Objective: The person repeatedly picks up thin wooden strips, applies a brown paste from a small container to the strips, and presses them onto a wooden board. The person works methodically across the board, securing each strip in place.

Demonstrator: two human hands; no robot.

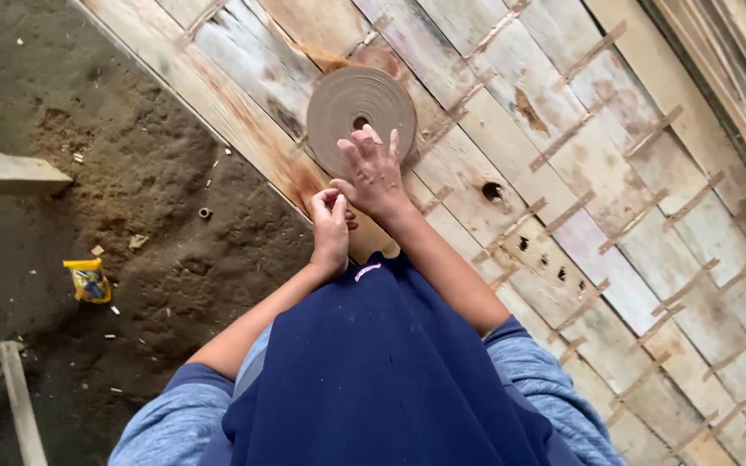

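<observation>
- On the sloping board surface ahead of the person lies a roll of brown tape [357, 115], wound flat like a disc with a small hole at its middle, resting on pale worn planks [563, 198]
- Right hand [376, 173] is laid against the near edge of the roll, fingers spread wide and pointing up toward the hole, palm turned away from the camera
- Left hand [331, 226] sits just below and beside the right wrist, its fingertips pinched together; whether anything thin is caught between them cannot be told
- Both forearms are bare, coming out of light blue sleeves [174, 414], with a dark blue apron [382, 371] covering the lap between them
- Short strips of brown tape [567, 134] cross the seams between the planks in slanting rows, running away to the right and toward the lower corner
- A round dark knot hole [492, 191] shows in a plank just right of the right hand
- Left of the boards is dark, lumpy earth floor [131, 173] scattered with small scraps
- A crumpled yellow wrapper [88, 280] lies on that floor, well apart from the hands
- Loose pale wooden slats [10, 168] lie at the left edge of the floor
</observation>
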